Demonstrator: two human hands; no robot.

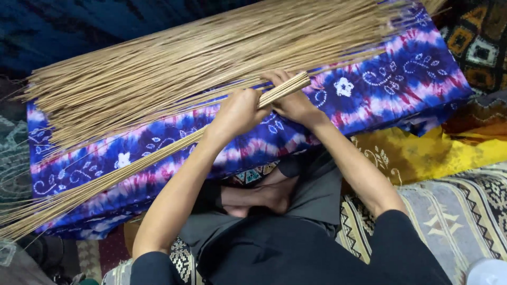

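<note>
My left hand grips a thin bundle of long tan sticks near its thick end; the bundle slants down toward the lower left corner. My right hand holds the same bundle's end, just right of the left hand, fingers curled around the cut tips. Behind both hands lies a large fanned pile of the same tan sticks, spread across a blue, purple and pink tie-dye cloth covering a long cushion. I sit cross-legged, bare feet below my forearms.
A yellow patterned cloth lies right of my knees. A grey and cream patterned rug covers the floor at lower right. Dark blue fabric hangs behind the stick pile. A pale round object shows at the bottom right corner.
</note>
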